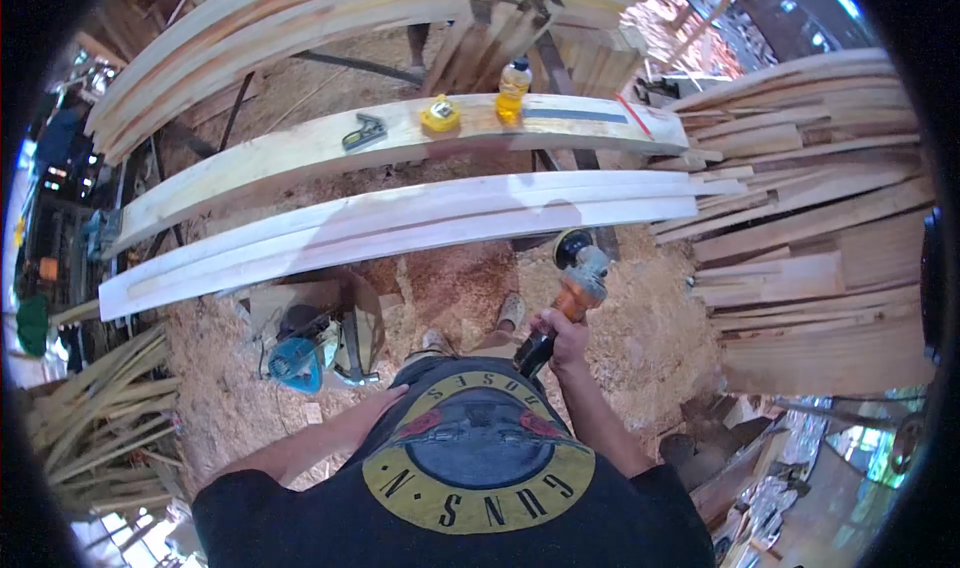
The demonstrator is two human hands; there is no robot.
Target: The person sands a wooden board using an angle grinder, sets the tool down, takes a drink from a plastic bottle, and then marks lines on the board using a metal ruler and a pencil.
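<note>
- We judge the step in hand as readying the angle grinder point(580, 290), held on the body's side of the pale board point(420, 223), disc near its close edge; contact we cannot make out
- Our right hand point(566, 340) wraps its fingers around the grinder's body
- Our left hand point(384, 406) lies at the shirt point(470, 368), well apart from the pale board; we cannot tell whether its fingers are spread
- Beyond the pale board sit a tape measure point(440, 115) and bottle point(512, 96)
- Working that board would call for a steady grip and a levelled disc, we think
</note>
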